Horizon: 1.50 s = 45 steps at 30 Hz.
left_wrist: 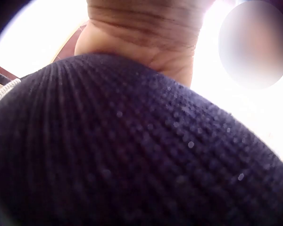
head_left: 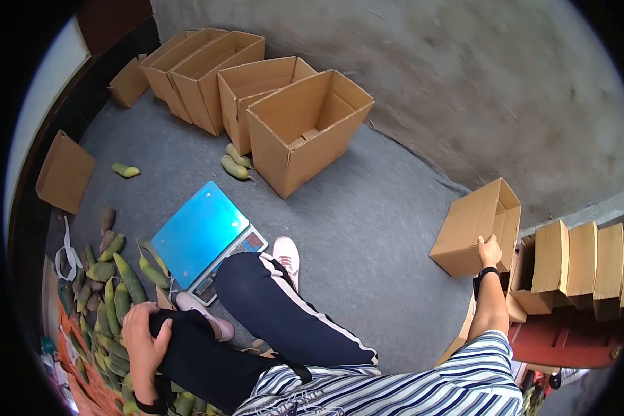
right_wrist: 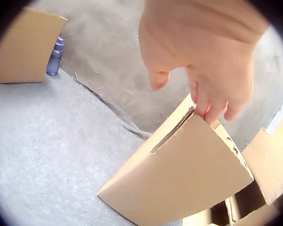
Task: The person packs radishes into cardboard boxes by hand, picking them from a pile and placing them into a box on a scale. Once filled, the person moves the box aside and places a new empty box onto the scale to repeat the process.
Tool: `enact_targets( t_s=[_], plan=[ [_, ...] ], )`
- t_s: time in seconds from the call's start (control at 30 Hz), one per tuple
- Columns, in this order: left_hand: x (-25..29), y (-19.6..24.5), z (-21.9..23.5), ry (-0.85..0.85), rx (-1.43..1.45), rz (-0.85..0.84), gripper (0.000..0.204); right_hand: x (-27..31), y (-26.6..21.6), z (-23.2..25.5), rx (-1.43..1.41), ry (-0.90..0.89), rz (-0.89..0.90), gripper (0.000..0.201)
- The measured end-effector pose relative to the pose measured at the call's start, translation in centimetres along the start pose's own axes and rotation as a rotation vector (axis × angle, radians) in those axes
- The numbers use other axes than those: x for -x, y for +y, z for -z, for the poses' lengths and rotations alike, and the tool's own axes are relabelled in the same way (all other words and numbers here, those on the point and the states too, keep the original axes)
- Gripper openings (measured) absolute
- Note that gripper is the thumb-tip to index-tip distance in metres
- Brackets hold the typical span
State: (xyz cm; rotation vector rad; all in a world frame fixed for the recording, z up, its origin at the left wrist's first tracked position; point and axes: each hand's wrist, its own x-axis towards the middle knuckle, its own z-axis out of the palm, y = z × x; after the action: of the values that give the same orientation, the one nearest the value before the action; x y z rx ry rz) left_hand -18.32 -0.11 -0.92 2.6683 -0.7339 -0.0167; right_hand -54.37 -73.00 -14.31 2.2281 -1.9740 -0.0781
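Note:
At the right of the head view, my right hand [head_left: 489,251] grips the upper edge of an open cardboard box [head_left: 457,232]. The right wrist view shows the fingers of that hand [right_wrist: 203,61] hooked over the rim of the box [right_wrist: 179,174], with the thumb apart from the cardboard. My left hand [head_left: 144,341] rests on the dark-trousered knee, fingers relaxed, holding nothing. In the left wrist view, the heel of the left hand [left_wrist: 141,37] lies against dark ribbed cloth [left_wrist: 132,141]; its fingers are hidden there.
Several open boxes [head_left: 312,132] stand along the wall. A blue-topped scale [head_left: 201,232] sits before the feet, beside a pile of green vegetables [head_left: 121,301]. More boxes [head_left: 551,260] line up at the right by a red stool [head_left: 568,340]. A blue bottle [right_wrist: 55,59] stands near the wall.

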Motion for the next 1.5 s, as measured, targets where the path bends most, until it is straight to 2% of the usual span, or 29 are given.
enact_targets(
  t_s=[0.07, 0.13, 0.17, 0.23, 0.27, 0.33, 0.37, 0.43, 0.5, 0.53, 0.6, 0.63, 0.67, 0.73, 0.8, 0.9, 0.93, 0.97, 1.0, 1.03, 1.13, 1.2, 1.23, 1.3, 1.33, 1.37, 1.43, 1.47, 1.5],
  plan=[
    [0.0, 0.0, -0.1, 0.014, -0.008, 0.006, 0.029, 0.0, -0.8, 0.4, 0.023, 0.007, 0.014, 0.062],
    [0.1, 0.4, -0.1, 0.037, -0.015, 0.014, 0.030, 0.1, -1.2, 0.2, -0.008, -0.069, 0.008, 0.060],
    [0.0, 0.4, 0.0, 0.045, -0.016, 0.027, 0.030, 0.0, -0.8, -0.3, -0.076, -0.132, 0.051, 0.053],
    [0.1, 0.4, 0.0, 0.046, -0.007, 0.006, 0.030, -2.2, 0.5, -4.6, -0.250, -0.366, 0.020, 0.049],
    [0.2, 0.3, 0.0, 0.063, -0.011, -0.002, 0.030, -2.1, -0.2, -4.6, -0.250, -0.365, 0.031, 0.049],
    [0.1, 0.4, 0.1, 0.057, -0.007, 0.005, 0.030, -0.8, -2.6, -4.3, -0.224, -0.124, 0.275, 0.043],
    [0.2, 0.4, 0.2, 0.040, 0.000, 0.000, 0.030, -0.2, -3.9, -4.0, -0.225, -0.127, 0.281, 0.043],
    [0.1, 0.3, 0.1, 0.040, -0.007, -0.005, 0.029, 1.2, -8.0, -2.1, -0.475, -0.161, 0.498, 0.038],
    [0.0, 0.4, 0.0, 0.041, -0.007, -0.017, 0.029, 4.8, -13.5, 2.2, -0.596, -0.277, 0.551, 0.034],
    [-0.1, 0.5, 0.0, 0.039, -0.014, -0.016, 0.029, 4.7, -15.9, 1.0, -0.696, -0.415, 0.516, 0.036],
    [0.0, 0.5, 0.1, 0.041, -0.025, -0.008, 0.029, 7.0, -22.0, 2.9, -0.731, -0.321, 0.597, 0.040],
    [0.0, 0.5, 0.0, 0.033, -0.013, -0.004, 0.029, 6.7, -25.1, 2.6, -0.705, -0.230, 0.669, 0.043],
    [0.0, 0.4, 0.1, 0.028, -0.001, 0.002, 0.029, 7.1, -28.3, 2.1, -0.811, -0.156, 0.682, 0.043],
    [0.3, 0.1, 0.2, 0.043, 0.008, 0.010, 0.029, 6.9, -34.4, 2.3, -0.780, -0.100, 0.678, 0.043],
    [0.7, -0.2, 0.4, 0.055, 0.028, 0.016, 0.029, 8.0, -39.6, 4.3, -0.649, -0.076, 0.570, 0.045],
    [1.1, -0.4, 0.6, 0.074, 0.031, 0.015, 0.030, 7.9, -43.9, 4.3, -0.565, -0.066, 0.561, 0.048],
    [1.3, -0.6, 0.8, 0.058, 0.044, 0.021, 0.031, 6.5, -44.4, 3.0, -0.600, -0.125, 0.598, 0.051],
    [1.4, -0.7, 0.8, 0.063, 0.045, 0.055, 0.031, 5.7, -45.0, 2.3, -0.615, -0.085, 0.628, 0.053],
    [1.5, -0.9, 1.0, 0.074, 0.031, 0.042, 0.031, 5.3, -45.4, 3.0, -0.502, -0.186, 0.652, 0.053],
    [1.8, -1.0, 1.3, 0.080, 0.016, 0.025, 0.031, 5.1, -45.7, 3.0, -0.524, -0.233, 0.682, 0.057],
    [2.8, -1.3, 1.5, 0.103, 0.020, 0.047, 0.031, 6.5, -45.6, 4.1, -0.575, -0.257, 0.663, 0.064],
    [3.4, -1.4, 1.5, 0.121, 0.030, 0.024, 0.030, 7.7, -45.1, 5.5, -0.565, -0.360, 0.672, 0.073],
    [3.5, -1.4, 1.4, 0.127, 0.025, 0.032, 0.030, 8.4, -44.4, 5.8, -0.568, -0.362, 0.683, 0.073],
    [3.9, -1.5, 1.1, 0.183, 0.021, -0.042, 0.031, 10.3, -42.1, 5.7, -0.511, -0.182, 0.827, 0.081],
    [4.2, -1.7, 0.8, 0.204, 0.031, -0.037, 0.031, 10.7, -40.8, 6.2, -0.398, -0.237, 0.846, 0.085],
    [4.4, -1.8, 0.8, 0.226, 0.078, -0.033, 0.029, 10.3, -39.3, 4.9, -0.366, -0.134, 0.908, 0.078],
    [5.2, -2.5, 0.6, 0.295, 0.284, 0.050, 0.027, 9.9, -36.4, 3.9, -0.257, -0.088, 0.874, 0.057],
    [5.9, -3.1, 0.7, 0.334, 0.364, 0.133, 0.026, 8.7, -35.0, 2.3, -0.258, -0.010, 0.892, 0.048],
    [6.6, -3.6, 0.6, 0.375, 0.448, 0.204, 0.025, 8.8, -33.8, 2.5, -0.211, -0.011, 0.824, 0.047]
  ],
)
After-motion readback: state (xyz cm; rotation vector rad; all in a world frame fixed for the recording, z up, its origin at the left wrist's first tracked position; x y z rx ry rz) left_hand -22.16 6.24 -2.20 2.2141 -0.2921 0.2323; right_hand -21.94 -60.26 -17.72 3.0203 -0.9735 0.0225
